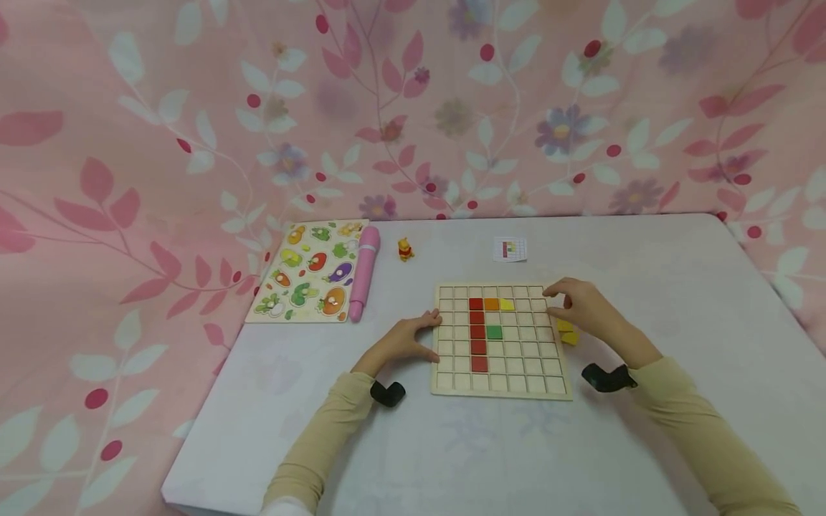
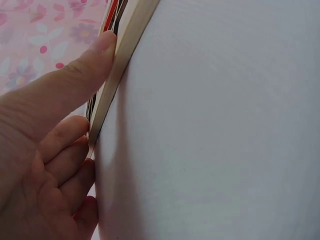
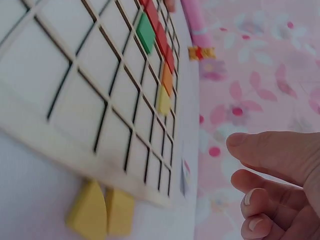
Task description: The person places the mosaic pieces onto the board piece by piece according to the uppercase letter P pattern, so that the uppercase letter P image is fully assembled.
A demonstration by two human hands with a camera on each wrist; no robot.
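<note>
A wooden grid board (image 1: 464,388) lies on the table in front of the person. It holds a column of several red tiles (image 1: 477,332), with an orange tile (image 1: 492,304) and a yellow piece (image 1: 507,304) beside the top one and a green tile (image 1: 494,332) lower down. Thumb and fingers of the left hand (image 1: 405,338) touch the board's left edge, spread along it. The right hand (image 1: 584,304) hovers by the upper right edge, thumb and forefinger apart with nothing between them. Loose yellow pieces (image 3: 87,210) lie beside the board below that hand.
Behind the board lies a small card (image 1: 510,249) printed with a coloured grid pattern. A small yellow and red figurine (image 1: 405,249) stands to its left. Further left are a pink cylinder (image 1: 364,274) and a vegetable puzzle board (image 1: 300,279). A floral curtain (image 1: 413,107) hangs behind the table.
</note>
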